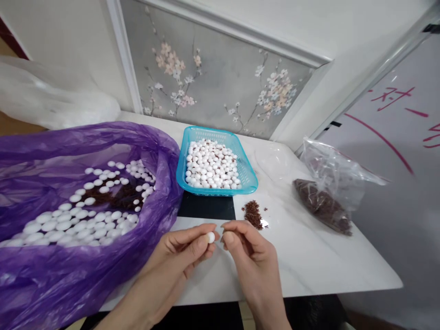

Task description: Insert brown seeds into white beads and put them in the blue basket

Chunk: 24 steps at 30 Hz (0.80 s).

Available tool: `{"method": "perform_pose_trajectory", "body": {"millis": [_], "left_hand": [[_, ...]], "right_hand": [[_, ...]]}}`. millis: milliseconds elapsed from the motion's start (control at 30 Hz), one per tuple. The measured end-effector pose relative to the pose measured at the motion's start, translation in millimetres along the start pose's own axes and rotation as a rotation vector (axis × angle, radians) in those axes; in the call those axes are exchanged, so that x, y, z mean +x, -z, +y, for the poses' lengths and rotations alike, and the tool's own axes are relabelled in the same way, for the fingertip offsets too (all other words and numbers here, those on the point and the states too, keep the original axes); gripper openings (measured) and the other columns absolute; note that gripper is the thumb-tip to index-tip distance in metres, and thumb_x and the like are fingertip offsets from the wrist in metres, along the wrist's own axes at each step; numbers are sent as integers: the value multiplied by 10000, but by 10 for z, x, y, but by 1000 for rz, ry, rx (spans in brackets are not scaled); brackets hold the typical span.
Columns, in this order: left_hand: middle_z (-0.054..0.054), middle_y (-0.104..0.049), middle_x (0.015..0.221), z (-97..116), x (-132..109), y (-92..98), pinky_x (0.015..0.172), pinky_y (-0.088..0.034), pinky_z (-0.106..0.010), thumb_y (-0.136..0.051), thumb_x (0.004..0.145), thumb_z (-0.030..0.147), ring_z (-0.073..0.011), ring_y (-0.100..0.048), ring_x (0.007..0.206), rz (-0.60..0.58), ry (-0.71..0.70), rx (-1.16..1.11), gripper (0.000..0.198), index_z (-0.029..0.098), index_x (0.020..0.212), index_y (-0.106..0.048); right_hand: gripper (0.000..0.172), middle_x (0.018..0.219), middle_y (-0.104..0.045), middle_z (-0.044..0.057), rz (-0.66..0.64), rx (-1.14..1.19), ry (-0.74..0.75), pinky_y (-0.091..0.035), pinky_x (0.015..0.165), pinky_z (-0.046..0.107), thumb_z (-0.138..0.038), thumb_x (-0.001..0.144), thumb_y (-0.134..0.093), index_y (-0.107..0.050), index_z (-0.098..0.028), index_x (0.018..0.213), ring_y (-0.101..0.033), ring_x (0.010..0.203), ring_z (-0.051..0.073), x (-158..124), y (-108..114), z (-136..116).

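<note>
Between the thumb and fingertips of my left hand (190, 250) is a small white ball (211, 237). My right hand (252, 261) faces it closely, thumb and forefinger pinched together; whatever they hold is too small to make out. Just beyond my right hand lies a little heap of reddish-brown bits (253, 214) on the table. Behind both hands stands a blue plastic basket (252, 183) holding many white balls, with brown specks among them. At the left, a purple plastic bag (161, 183) lies wide open, with more white balls (82, 224) and a dark brown patch inside.
A clear bag of brown material (321, 206) sits on the right of the white marbled table (326, 266). A clear round lid or dish (273, 160) is near the wall. A whiteboard (385, 137) stands at right, a white plastic bag (51, 96) at back left.
</note>
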<state>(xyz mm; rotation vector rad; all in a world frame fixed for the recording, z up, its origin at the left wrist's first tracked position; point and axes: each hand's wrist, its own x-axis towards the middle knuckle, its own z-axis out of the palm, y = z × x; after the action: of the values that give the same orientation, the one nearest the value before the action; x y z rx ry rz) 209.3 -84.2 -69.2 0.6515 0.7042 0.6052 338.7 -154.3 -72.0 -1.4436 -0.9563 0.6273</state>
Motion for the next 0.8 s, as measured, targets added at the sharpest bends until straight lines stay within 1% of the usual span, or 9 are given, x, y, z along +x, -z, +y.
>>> {"method": "perform_pose_trajectory", "body": {"millis": [100,167,233,300,367,500,567,667,800], "left_hand": [[-3,-750,788,-2,-14,-1,768,-496,-142,-762,739,232,-84,-608,749,-62,-17,74,195,220,933,-782],[4,-733,738,3,-22,-6,744,-489,-137,-760,742,239,-78,-586,713,-71,-26,99,191,217,931,-783],[4,-731,727,9,-26,-9,727,-491,-131,-775,724,239,-74,-582,695,-77,1,69,200,209,922,-785],[-9,-745,758,13,-26,-4,717,-500,-123,-798,696,230,-71,-599,693,-91,58,-6,218,195,911,-786],[-28,-756,782,13,-26,10,720,-511,-119,-812,679,228,-74,-623,702,-82,112,-71,234,171,905,-787],[-44,-762,792,13,-37,34,725,-531,-122,-838,641,233,-89,-656,727,1,154,-114,256,143,875,-786],[-47,-762,791,21,-43,30,708,-538,-119,-853,616,230,-91,-660,719,11,159,-123,272,133,860,-785],[-51,-759,786,37,-41,17,707,-541,-112,-855,611,223,-86,-660,708,4,160,-143,271,120,851,-783],[-45,-749,799,29,-9,25,734,-540,-126,-834,648,202,-87,-658,734,-18,129,-155,242,131,871,-773]], "right_hand": [[112,737,-611,-15,-66,-108,88,-451,611,211,-206,886,-577,-645,-215,798,-568,684,116,52,-8,-46],[137,734,-588,-15,-100,-176,152,-431,609,216,-181,903,-546,-622,-207,792,-548,678,113,66,-2,-62],[152,752,-578,-10,-116,-215,218,-421,628,225,-158,912,-522,-607,-203,794,-538,694,115,71,6,-67],[167,747,-559,-12,-122,-193,239,-411,637,232,-162,920,-509,-589,-202,778,-522,694,116,70,7,-59],[191,714,-520,-23,-113,-100,172,-395,612,233,-206,932,-505,-561,-203,750,-487,663,113,68,4,-38],[270,659,-459,-38,-18,147,-25,-371,589,238,-310,961,-482,-533,-205,718,-428,618,103,55,6,26],[219,680,-505,-35,-1,203,-76,-399,618,239,-325,957,-499,-604,-215,800,-466,638,101,37,18,55],[149,796,-612,-16,-36,209,-93,-461,700,239,-301,935,-549,-676,-254,999,-562,725,104,-3,39,89],[88,740,-649,-34,-37,308,-125,-499,688,221,-262,905,-602,-666,-269,965,-606,684,92,-46,38,123]]}}
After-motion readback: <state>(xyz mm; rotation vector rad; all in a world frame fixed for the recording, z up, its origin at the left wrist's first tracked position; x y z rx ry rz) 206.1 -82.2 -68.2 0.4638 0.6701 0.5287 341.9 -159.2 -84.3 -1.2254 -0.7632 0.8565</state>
